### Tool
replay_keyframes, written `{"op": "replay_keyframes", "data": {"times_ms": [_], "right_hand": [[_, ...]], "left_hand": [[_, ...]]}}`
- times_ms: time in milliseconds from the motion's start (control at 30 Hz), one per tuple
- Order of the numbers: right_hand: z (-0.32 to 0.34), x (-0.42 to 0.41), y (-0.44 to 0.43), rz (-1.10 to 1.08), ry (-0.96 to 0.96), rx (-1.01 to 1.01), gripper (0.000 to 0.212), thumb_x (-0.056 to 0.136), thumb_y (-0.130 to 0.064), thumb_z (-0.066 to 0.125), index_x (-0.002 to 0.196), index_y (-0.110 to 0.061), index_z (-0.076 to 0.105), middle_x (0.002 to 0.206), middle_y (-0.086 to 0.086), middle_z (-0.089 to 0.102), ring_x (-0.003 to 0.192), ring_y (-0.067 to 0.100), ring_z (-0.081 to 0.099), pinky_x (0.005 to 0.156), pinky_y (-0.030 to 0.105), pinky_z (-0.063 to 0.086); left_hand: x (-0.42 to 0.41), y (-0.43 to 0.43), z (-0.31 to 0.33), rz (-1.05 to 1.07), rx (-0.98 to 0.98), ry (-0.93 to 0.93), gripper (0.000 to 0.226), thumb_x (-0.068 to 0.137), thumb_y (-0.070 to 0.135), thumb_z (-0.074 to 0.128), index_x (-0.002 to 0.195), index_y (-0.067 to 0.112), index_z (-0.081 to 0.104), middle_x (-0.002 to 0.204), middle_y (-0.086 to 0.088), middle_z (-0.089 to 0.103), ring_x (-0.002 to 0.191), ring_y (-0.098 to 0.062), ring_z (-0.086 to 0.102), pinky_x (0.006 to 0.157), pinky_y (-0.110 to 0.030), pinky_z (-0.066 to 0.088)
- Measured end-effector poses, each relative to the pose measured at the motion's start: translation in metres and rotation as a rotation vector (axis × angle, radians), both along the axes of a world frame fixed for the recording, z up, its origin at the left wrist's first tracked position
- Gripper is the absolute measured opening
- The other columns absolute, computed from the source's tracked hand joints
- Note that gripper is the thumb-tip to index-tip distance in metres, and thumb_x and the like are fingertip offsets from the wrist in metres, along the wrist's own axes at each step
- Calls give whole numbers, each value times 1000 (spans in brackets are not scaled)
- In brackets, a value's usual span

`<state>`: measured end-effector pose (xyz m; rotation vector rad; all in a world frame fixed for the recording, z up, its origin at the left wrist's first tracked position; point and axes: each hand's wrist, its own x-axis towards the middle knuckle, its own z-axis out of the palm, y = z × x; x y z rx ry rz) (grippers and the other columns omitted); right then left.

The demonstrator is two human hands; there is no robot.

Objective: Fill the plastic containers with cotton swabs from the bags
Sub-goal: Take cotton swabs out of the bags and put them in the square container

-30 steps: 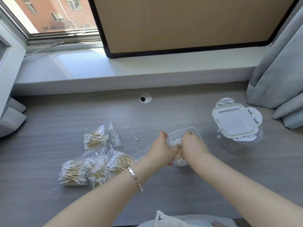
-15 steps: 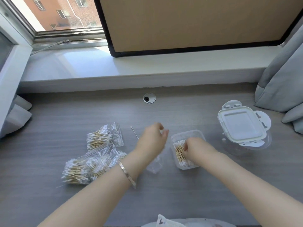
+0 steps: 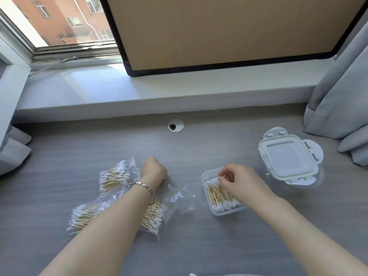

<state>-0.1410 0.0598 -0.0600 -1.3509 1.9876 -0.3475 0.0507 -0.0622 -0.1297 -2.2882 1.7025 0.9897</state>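
Fingers (image 3: 222, 179) of the right hand (image 3: 239, 180) pinch the far tips of swabs (image 3: 220, 196) in the open container (image 3: 225, 213) on the bench (image 3: 199, 246). The left hand (image 3: 154, 170) curls beside full bags (image 3: 114, 177), its grip hidden. An empty bag (image 3: 179, 196) lies between them; a lidded container (image 3: 286, 158) stands to the right.

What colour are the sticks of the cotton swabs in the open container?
The cotton swabs have pale tan sticks and white tips, clear in the head view.

A desk set against a window, in a home or office: a grey wood-grain worktop (image 3: 199, 148) with a cable grommet (image 3: 176, 125) near its back edge. Behind the worktop are a white window sill (image 3: 159, 90) and a brick building (image 3: 65, 14) outside. A grey curtain (image 3: 338, 92) hangs at the worktop's right end.
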Motion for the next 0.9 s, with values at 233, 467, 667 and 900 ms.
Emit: {"op": "replay_keyframes", "data": {"times_ms": [233, 467, 667, 900], "right_hand": [[8, 9, 2, -29, -125, -128, 8, 85, -19, 59, 83, -23, 65, 72, -10, 62, 68, 7, 58, 62, 13, 42], [28, 18, -3, -316, -769, -242, 12, 89, -19, 58, 85, -12, 68, 60, -5, 61, 43, -2, 49, 43, 11, 37], [6, -1, 4, -91, -175, -123, 32, 88, -22, 59, 67, 2, 62, 58, 8, 52, 53, 17, 47, 55, 27, 36], [-17, 13, 1, 233, 340, 151, 46, 91, -32, 51, 54, -16, 30, 69, 9, 54, 82, 29, 58, 60, 25, 31]], "left_hand": [[-12, 18, 34, 89, -117, 238, 18, 73, 10, 62, 74, 16, 45, 77, -6, 60, 69, -23, 52, 50, -25, 34], [-61, 71, 118, -158, -51, 856, 31, 73, 1, 62, 79, 20, 39, 54, 8, 57, 43, -4, 47, 47, -15, 40], [-43, 80, 98, -639, -296, 57, 43, 82, 41, 60, 111, 17, 40, 103, -5, 59, 97, -23, 55, 79, -34, 43], [-19, 78, 59, -860, -125, -423, 27, 88, 10, 51, 114, 16, 51, 119, -7, 57, 113, -27, 53, 85, -31, 40]]}}
